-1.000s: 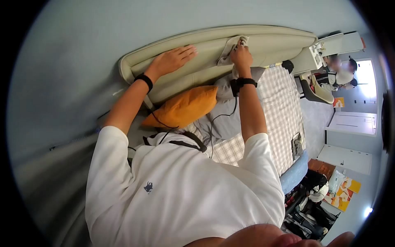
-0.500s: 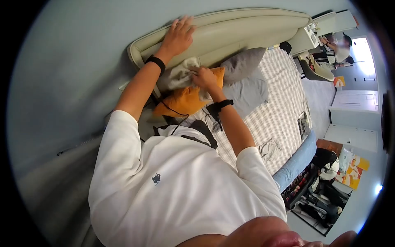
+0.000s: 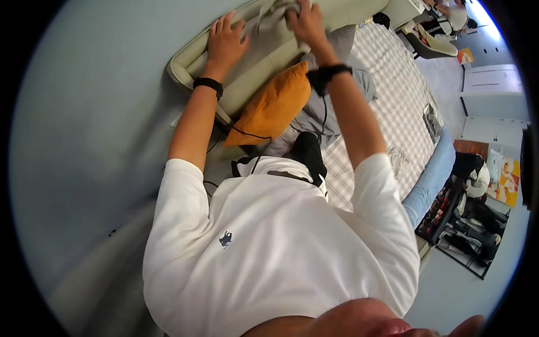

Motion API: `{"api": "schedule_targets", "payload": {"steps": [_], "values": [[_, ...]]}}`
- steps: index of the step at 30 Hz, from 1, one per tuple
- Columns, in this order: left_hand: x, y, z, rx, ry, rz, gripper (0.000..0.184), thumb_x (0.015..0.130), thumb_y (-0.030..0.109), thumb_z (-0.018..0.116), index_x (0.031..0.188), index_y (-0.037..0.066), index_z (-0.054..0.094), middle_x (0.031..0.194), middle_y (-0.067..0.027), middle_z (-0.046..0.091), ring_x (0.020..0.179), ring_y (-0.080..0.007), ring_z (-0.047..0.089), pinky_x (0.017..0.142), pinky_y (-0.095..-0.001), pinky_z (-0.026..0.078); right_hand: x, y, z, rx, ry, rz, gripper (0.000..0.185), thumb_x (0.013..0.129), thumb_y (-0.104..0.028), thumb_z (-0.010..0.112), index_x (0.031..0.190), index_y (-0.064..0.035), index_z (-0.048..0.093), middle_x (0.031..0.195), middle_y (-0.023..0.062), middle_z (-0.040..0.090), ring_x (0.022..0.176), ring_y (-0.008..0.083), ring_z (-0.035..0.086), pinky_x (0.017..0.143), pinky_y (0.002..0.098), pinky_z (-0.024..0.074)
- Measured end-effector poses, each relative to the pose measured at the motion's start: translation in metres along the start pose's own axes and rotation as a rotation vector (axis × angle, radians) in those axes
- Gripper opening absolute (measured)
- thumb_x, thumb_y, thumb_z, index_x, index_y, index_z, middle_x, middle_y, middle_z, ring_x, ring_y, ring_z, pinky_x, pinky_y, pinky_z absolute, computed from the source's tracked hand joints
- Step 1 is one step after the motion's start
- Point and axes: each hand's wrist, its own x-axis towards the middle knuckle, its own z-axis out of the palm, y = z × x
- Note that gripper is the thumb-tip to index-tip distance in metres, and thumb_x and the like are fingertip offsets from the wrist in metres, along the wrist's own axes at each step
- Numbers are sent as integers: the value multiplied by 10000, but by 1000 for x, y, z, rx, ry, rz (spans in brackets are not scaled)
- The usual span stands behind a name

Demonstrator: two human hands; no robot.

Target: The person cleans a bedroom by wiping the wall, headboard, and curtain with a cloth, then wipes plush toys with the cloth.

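Observation:
My left hand (image 3: 226, 45) rests near the top edge of the cream padded headboard (image 3: 188, 70), fingers spread and nothing in them. My right hand (image 3: 307, 25) is higher up and further right, its fingers closed on a greyish-beige cloth (image 3: 270, 27). That cloth is raised in front of the headboard, smeared by motion and partly cut off by the top of the view. Below both hands an orange pillow (image 3: 272, 106) leans against the headboard. A grey pillow (image 3: 342, 40) lies behind my right wrist.
The bed has a checked sheet (image 3: 387, 73) with crumpled grey fabric (image 3: 314, 121) on it. A long blue bolster (image 3: 429, 180) lies along the far edge. A chair (image 3: 426, 45) and another person (image 3: 449, 19) are at the upper right. Clothes hang on a rack (image 3: 474, 224).
My right hand has lifted the beige cloth from beside the orange pillow up to the headboard. The orange pillow is now more exposed. My left hand stays at the headboard; the view has shifted.

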Motion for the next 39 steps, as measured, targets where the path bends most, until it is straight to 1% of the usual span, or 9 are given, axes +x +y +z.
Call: {"api": "schedule_targets", "payload": {"steps": [3,7,10,16,24,26,29,37,39], "values": [[1,-7,1,20,32,64,369,869,336,609,1173,128,590,1419,-130,422,1304,-300,395,1076,-467,314,46,10,-12,-54,35,76,375,884,-226,510,1185,-6,541,1116,281,575,951,444,580,840,500,474],[1,2,-3,89,66,22,343,866,355,601,1109,113,616,1392,-128,455,1296,-269,408,1088,-431,318,68,29,-10,37,-477,81,414,859,-175,545,1244,-26,511,1137,233,577,965,412,597,815,472,497],[-1,2,-8,23,41,-18,297,879,308,587,1094,106,622,1397,-129,454,1298,-274,414,1091,-438,319,38,52,33,-52,-368,-143,355,783,-176,630,1135,-130,619,1030,189,607,972,426,560,866,485,471],[7,-2,-9,-74,48,-33,189,864,188,591,1017,83,630,1381,-121,480,1279,-275,448,1071,-446,350,62,176,23,-345,-481,56,436,745,-182,647,1180,-201,622,1109,115,611,1031,382,576,865,466,508],[23,14,0,-13,45,-90,137,846,185,589,943,94,624,1332,-104,518,1273,-250,456,1050,-432,359,204,391,-121,-251,-359,466,388,792,-203,511,1114,-88,695,885,173,707,765,279,687,735,371,536],[39,38,22,147,-2,-418,164,848,204,599,974,101,605,1338,-94,507,1298,-234,432,1024,-436,352,238,478,-116,69,-270,452,387,792,-228,515,1093,-79,706,923,157,710,861,237,681,781,340,518],[87,73,73,31,18,-93,265,833,196,627,1081,114,584,1384,-91,469,1322,-215,406,1007,-426,329,268,492,-88,10,-267,525,414,766,-205,522,1134,-110,688,1038,179,691,987,294,656,851,379,505],[162,94,113,144,-99,-133,442,845,320,596,1234,122,523,1442,-54,436,1327,-200,408,1051,-431,300,302,541,-15,-527,-116,210,506,726,-129,532,1216,-176,650,915,197,678,906,331,651,771,426,516],[154,99,112,143,-140,-149,456,848,334,585,1249,127,519,1449,-45,433,1326,-196,411,1059,-427,294,315,562,-3,-40,-253,368,510,744,-121,518,1239,-151,638,817,166,670,771,272,640,726,374,509]]}}
